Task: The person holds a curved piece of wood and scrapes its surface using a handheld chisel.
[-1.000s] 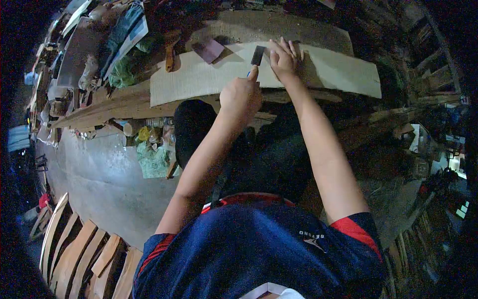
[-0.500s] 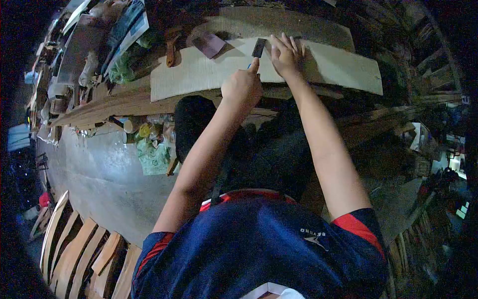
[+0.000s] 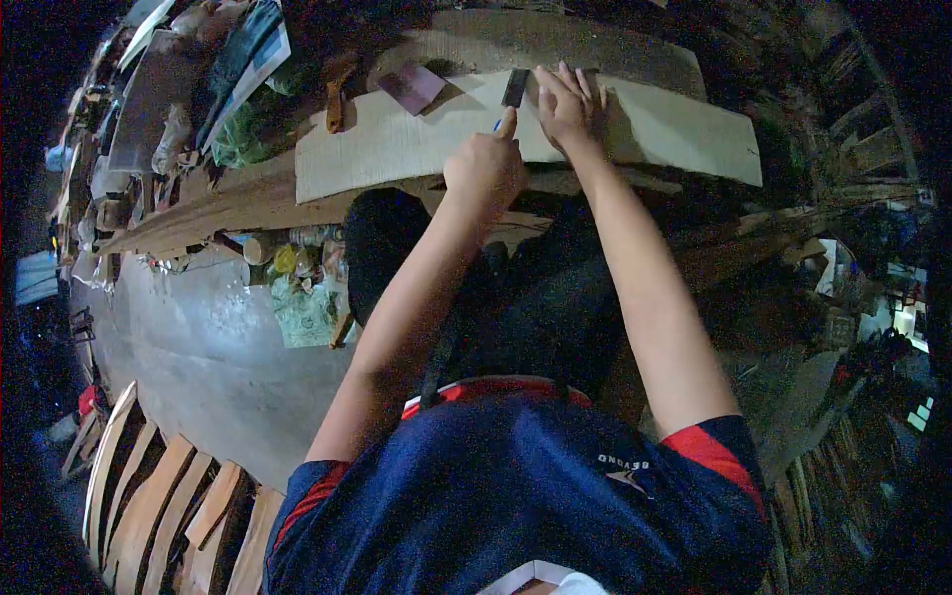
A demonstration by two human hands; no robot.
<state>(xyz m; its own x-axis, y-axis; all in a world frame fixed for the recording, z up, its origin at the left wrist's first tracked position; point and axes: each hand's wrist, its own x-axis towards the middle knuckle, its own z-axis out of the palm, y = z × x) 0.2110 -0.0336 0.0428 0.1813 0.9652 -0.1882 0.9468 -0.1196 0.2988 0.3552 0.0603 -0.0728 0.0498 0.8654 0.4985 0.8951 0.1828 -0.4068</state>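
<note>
A long pale wooden board (image 3: 397, 134), gently curved in this wide view, lies across the bench in front of my knees. My left hand (image 3: 484, 169) is closed around the handle of a putty knife (image 3: 515, 87), with one finger or the thumb stretched along it. A bit of blue shows on the handle; the rest is hidden in the hand. The dark flat blade points away from me over the board's far part. Just right of the blade, my right hand (image 3: 569, 109) rests on the board with its fingers spread.
A purplish sheet, perhaps sandpaper, (image 3: 414, 88) lies at the board's far edge, beside a brown-handled brush (image 3: 336, 99). Bags and clutter (image 3: 238, 139) fill the bench's left end. Curved wood pieces (image 3: 149, 506) stand at lower left on the grey floor (image 3: 228, 337).
The putty knife and left hand have shifted slightly away from me along the board. My right hand stays beside the blade, and the view has moved a little.
</note>
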